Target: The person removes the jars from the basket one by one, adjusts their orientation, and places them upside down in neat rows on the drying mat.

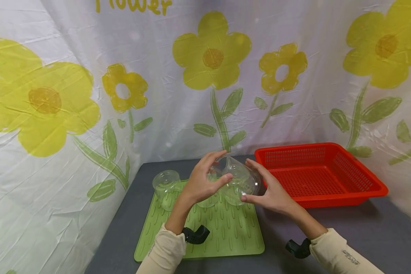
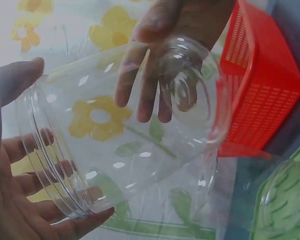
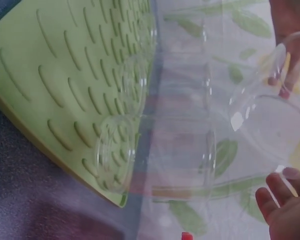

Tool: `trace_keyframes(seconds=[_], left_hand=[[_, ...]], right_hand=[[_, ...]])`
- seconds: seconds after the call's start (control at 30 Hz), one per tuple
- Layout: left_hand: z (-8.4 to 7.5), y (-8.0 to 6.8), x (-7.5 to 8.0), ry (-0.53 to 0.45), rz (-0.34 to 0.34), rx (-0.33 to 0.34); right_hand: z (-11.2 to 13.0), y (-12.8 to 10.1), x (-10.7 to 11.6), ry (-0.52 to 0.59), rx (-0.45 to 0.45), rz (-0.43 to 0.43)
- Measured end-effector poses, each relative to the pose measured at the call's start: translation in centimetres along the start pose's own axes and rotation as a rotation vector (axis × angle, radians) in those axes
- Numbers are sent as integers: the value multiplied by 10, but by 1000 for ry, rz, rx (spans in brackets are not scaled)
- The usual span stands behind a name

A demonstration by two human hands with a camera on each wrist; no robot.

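My left hand (image 1: 202, 182) grips a clear plastic jar (image 2: 135, 125) round its ridged rim, thumb on one side and fingers on the other. The jar is tipped on its side over the green mat (image 1: 226, 239). My right hand (image 1: 274, 190) is spread at the jar's base end. In the left wrist view its fingers show through the clear wall, fairly straight. More clear jars stand on the mat: one at the left (image 1: 166, 190), others partly behind my left hand and the held jar. The right wrist view shows these standing jars (image 3: 170, 155) in a row.
A red plastic basket (image 1: 332, 199) with perforated sides sits to the right of the mat on the dark grey table (image 1: 120, 232). Behind the table hangs a white curtain (image 1: 157, 129) printed with yellow flowers. Both wrists wear black camera mounts.
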State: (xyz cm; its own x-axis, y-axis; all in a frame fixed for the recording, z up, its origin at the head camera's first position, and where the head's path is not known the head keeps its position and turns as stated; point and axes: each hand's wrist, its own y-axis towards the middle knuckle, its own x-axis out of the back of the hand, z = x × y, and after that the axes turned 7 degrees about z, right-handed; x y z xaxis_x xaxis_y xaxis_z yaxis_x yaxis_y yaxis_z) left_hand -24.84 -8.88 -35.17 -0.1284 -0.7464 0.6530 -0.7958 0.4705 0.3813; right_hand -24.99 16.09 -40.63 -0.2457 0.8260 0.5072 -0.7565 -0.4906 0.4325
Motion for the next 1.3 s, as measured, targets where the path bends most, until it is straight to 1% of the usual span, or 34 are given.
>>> trace_keyframes(seconds=[0.17,0.3,0.43,0.67,0.87,0.97,1.07,1.2,1.3], left_hand=[[6,-7,-1,-90,-35,-16],[9,-11,-1,-132,-65,-40],[11,-13,-2,-172,-72,-50],[14,-16,-6,-210,-79,-50],[17,-17,-5,-199,-68,-56],[17,-17,-3,-170,-62,-55],[14,-17,-1,-105,-46,-58],[5,-15,3,44,-12,-99],[-1,-13,5,178,25,-152]], right_hand=[[-2,-1,1,80,-1,7],[-2,0,1,158,12,40],[-3,1,0,219,37,60],[-5,1,-1,235,54,46],[-3,2,1,219,64,33],[-2,2,2,218,66,31],[-2,2,2,178,54,30],[-2,0,2,81,25,36],[-2,0,1,20,21,43]])
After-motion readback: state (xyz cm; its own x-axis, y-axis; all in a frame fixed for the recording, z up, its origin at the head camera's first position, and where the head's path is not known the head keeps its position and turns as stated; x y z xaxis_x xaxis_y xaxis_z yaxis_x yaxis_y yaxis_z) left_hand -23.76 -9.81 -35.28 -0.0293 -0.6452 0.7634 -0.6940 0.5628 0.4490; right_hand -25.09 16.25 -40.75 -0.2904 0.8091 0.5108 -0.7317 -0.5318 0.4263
